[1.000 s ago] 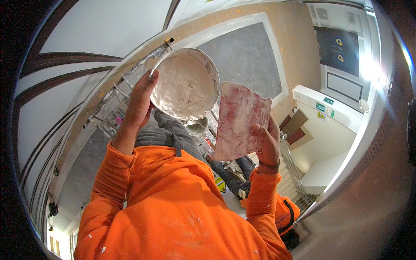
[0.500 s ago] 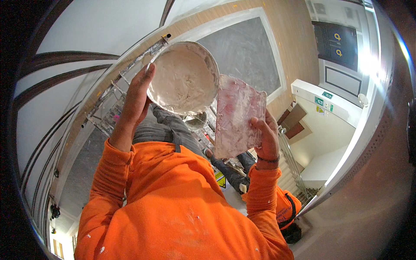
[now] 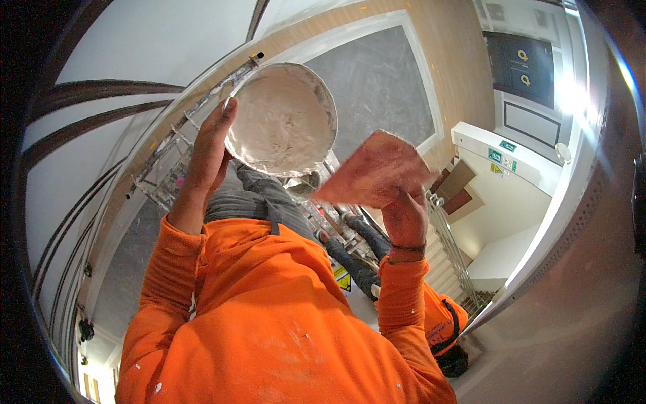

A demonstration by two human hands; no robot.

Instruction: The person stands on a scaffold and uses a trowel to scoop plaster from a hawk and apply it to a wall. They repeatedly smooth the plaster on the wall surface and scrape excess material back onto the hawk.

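My left hand grips the left side of a round bucket, fingers behind and thumb by the rim. Pale, creamy plaster with a rough, stirred surface lies in it, and smears coat the rim. To the right of the bucket, my right hand is closed on the lower right part of a flat red plastering spatula. Its blade is tilted, slightly blurred by motion, and points up and left. The spatula's left corner is near the bucket's lower right edge; whether they touch, I cannot tell.
Below me is a plaster-spattered metal scaffold frame. A co-worker in an orange top is at the lower right, dark-trousered legs reaching toward the scaffold. Stairs with a railing descend at right, beside a white beam. A bright lamp glares.
My right hand has turned the spatula, so its plaster-smeared face is replaced by a redder face and its blade slants. The bucket has shifted very slightly left in my left hand.
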